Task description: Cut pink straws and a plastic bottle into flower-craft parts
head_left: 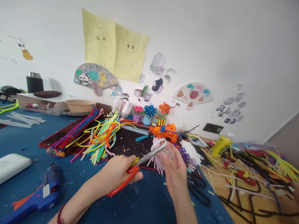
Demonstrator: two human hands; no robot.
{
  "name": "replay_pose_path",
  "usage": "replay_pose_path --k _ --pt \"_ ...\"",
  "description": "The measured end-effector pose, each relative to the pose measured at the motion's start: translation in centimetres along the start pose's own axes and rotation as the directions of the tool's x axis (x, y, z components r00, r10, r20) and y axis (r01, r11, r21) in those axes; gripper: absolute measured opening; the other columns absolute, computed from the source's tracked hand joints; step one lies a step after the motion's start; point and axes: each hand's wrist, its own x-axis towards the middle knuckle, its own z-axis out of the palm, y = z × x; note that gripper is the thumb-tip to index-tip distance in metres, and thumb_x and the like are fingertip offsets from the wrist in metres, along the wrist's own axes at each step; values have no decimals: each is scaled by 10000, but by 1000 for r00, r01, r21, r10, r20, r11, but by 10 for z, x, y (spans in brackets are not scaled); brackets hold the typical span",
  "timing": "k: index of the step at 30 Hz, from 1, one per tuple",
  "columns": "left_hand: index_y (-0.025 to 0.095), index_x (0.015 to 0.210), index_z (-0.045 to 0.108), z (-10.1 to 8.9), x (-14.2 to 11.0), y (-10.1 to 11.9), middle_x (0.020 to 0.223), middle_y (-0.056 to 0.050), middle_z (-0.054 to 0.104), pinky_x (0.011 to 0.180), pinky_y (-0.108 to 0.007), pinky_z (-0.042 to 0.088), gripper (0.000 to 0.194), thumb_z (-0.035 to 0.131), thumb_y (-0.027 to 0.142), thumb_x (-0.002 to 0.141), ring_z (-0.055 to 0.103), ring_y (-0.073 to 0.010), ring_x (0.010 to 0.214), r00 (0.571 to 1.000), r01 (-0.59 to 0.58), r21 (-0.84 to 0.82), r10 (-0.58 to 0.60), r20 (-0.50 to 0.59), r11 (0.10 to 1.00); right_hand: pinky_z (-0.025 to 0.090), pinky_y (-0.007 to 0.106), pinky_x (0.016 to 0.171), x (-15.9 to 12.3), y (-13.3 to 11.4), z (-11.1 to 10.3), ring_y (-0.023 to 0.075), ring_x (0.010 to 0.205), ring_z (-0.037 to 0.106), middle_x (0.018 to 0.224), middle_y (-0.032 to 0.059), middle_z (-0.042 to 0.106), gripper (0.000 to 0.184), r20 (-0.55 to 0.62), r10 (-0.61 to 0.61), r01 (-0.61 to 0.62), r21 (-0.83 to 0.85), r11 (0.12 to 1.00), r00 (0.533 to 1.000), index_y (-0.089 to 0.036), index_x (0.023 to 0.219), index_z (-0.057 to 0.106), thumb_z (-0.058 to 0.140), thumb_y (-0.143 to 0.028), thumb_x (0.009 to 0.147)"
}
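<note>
L hand (127, 168) gripping scissors (146, 158), blades at clear plastic (170, 151) pinched in R hand (176, 169); 3 flowerpots (147, 120) upright behind.

Left of the one yellow bottle (220, 147), I count three potted flowers (147, 120), one pair of scissors (121, 186) and one blue glue gun (44, 196). Higher up, also left of the bottle, I see two yellow sheets (99, 45) and two fan shapes (193, 95); far left of it, one black flask (35, 84).
</note>
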Motion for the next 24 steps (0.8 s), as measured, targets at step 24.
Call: replay_pose_path --k 24 --pt "213 671 387 0 0 4 575 39 403 492 -236 197 367 465 526 846 330 -123 484 999 35 -87 -32 38 996 405 556 997 -1 6 0 281 1124 570 1263 106 568 508 38 -190 192 -66 979 981 -235 1095 598 813 -237 635"
